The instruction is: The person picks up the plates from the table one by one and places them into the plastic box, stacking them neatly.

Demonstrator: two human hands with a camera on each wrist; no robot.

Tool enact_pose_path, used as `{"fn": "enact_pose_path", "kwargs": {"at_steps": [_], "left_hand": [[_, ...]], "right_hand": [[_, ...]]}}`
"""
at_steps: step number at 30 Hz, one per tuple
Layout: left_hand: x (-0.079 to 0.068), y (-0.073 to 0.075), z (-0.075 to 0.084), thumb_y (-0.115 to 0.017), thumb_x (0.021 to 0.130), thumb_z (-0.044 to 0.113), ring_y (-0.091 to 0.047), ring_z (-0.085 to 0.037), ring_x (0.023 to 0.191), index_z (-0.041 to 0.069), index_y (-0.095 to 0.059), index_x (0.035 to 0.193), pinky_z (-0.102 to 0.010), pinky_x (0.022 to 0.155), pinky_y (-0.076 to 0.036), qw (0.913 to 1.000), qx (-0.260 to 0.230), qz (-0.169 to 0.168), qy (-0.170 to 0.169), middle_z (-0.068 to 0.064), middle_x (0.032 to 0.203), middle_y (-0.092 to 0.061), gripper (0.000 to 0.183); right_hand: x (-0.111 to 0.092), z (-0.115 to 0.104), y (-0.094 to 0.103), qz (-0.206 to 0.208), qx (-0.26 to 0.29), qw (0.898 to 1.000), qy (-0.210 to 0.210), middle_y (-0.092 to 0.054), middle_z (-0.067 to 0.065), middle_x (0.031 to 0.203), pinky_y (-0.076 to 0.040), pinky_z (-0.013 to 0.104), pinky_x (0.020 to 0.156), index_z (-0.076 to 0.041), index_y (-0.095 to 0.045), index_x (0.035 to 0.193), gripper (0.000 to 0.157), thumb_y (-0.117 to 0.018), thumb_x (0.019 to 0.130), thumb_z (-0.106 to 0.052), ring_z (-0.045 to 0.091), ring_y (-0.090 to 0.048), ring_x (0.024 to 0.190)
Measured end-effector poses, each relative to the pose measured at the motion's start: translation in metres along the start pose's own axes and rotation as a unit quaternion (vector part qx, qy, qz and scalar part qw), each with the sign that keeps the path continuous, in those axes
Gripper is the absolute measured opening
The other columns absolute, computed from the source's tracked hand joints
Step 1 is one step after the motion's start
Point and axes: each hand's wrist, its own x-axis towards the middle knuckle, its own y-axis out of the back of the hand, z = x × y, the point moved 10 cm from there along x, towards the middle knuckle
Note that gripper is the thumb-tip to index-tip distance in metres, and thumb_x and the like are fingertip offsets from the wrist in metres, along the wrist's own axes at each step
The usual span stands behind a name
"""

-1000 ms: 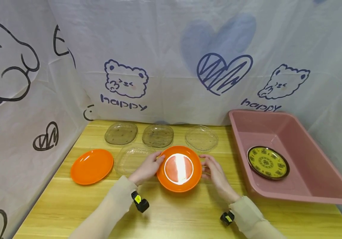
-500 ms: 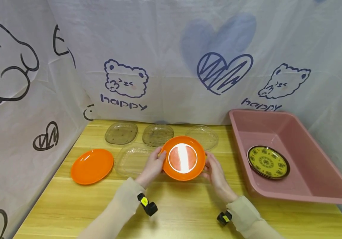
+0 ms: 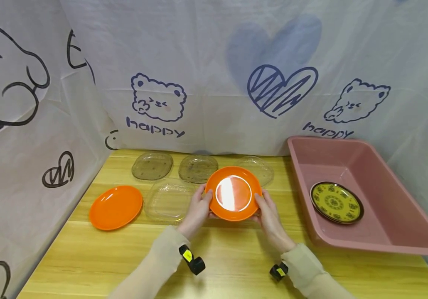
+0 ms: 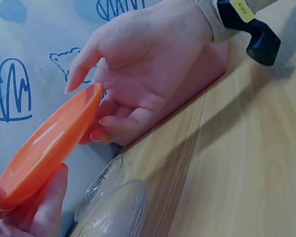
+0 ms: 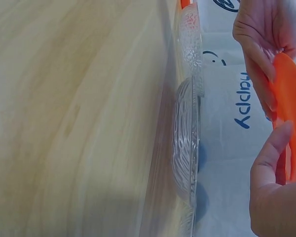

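An orange plate [image 3: 233, 193] is held up above the table between both hands, its glossy face toward the head camera. The left hand [image 3: 198, 211] grips its left rim, thumb in front and fingers behind. At the right rim, the right hand [image 3: 271, 218] has its thumb over the edge and its fingers beneath, partly hidden by the plate. In the left wrist view the right hand [image 4: 143, 64] shows beside the far rim of the tilted plate [image 4: 52, 143]. The right wrist view shows the left hand [image 5: 269, 34] at the plate's other end.
A second orange plate [image 3: 116, 207] lies at the left. Several clear glass dishes stand around, including a front one [image 3: 170, 200] and one [image 3: 260, 168] partly behind the held plate. A pink basin [image 3: 378, 207] at the right holds a yellow patterned plate [image 3: 336, 202].
The orange plate has moved up and slightly right in the head view, the left hand moving with it. The right hand's thumb has come over the plate's right rim.
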Motion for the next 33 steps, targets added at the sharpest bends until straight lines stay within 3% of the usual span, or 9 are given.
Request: {"fn": "enact_pose_path", "kwargs": {"at_steps": [3, 6, 9, 12, 20, 33], "left_hand": [[-0.002, -0.004, -0.002, -0.037, 0.110, 0.017, -0.070, -0.011, 0.065, 0.005, -0.044, 0.145, -0.033, 0.059, -0.063, 0.9999, -0.015, 0.000, 0.005, -0.023, 0.106, -0.070, 0.038], [-0.003, -0.009, -0.004, -0.037, 0.110, 0.017, -0.071, -0.012, 0.071, 0.006, -0.042, 0.148, -0.034, 0.063, -0.064, 0.9996, -0.025, -0.005, 0.007, -0.029, 0.116, -0.067, 0.040], [-0.004, -0.014, -0.007, -0.036, 0.110, 0.017, -0.071, -0.012, 0.074, 0.006, -0.042, 0.147, -0.034, 0.066, -0.064, 0.9995, -0.026, -0.012, 0.009, -0.032, 0.122, -0.065, 0.039], [-0.005, -0.016, -0.008, -0.035, 0.110, 0.017, -0.071, -0.011, 0.075, 0.005, -0.043, 0.145, -0.032, 0.067, -0.064, 0.9995, -0.025, -0.018, 0.006, -0.033, 0.124, -0.064, 0.038], [-0.007, -0.017, -0.009, -0.035, 0.110, 0.018, -0.071, -0.009, 0.076, 0.005, -0.040, 0.148, -0.028, 0.065, -0.062, 0.9996, -0.018, -0.024, 0.001, -0.032, 0.127, -0.063, 0.040], [-0.006, -0.020, -0.011, -0.033, 0.109, 0.015, -0.071, -0.010, 0.079, 0.005, -0.039, 0.149, -0.033, 0.070, -0.064, 0.9994, -0.019, -0.030, 0.004, -0.033, 0.128, -0.062, 0.041]], "right_hand": [[0.001, 0.002, 0.000, 0.005, 0.008, 1.000, -0.001, -0.069, -0.010, 0.100, -0.058, 0.020, 0.070, -0.004, -0.030, 0.152, 0.047, -0.034, 0.110, -0.025, 0.003, -0.070, 0.084], [0.003, 0.003, 0.001, 0.015, 0.008, 1.000, 0.000, -0.065, 0.002, 0.116, -0.060, 0.021, 0.075, -0.006, -0.027, 0.155, 0.048, -0.034, 0.110, -0.021, 0.003, -0.069, 0.088], [0.005, 0.004, 0.003, 0.020, 0.011, 1.000, 0.003, -0.052, 0.020, 0.139, -0.060, 0.020, 0.081, -0.008, -0.021, 0.159, 0.051, -0.031, 0.109, -0.015, 0.002, -0.068, 0.093], [0.007, 0.005, 0.003, 0.019, 0.012, 1.000, 0.009, -0.039, 0.028, 0.153, -0.059, 0.019, 0.085, -0.008, -0.017, 0.160, 0.053, -0.027, 0.109, -0.011, 0.000, -0.067, 0.097], [0.006, 0.005, 0.005, 0.022, 0.005, 1.000, 0.015, -0.037, 0.028, 0.155, -0.059, 0.020, 0.087, -0.006, -0.018, 0.160, 0.053, -0.027, 0.108, -0.008, 0.001, -0.066, 0.100], [0.004, 0.005, 0.009, 0.035, -0.013, 0.999, 0.010, -0.039, 0.025, 0.155, -0.058, 0.019, 0.088, -0.007, -0.019, 0.160, 0.054, -0.029, 0.108, -0.009, 0.006, -0.064, 0.106]]}}
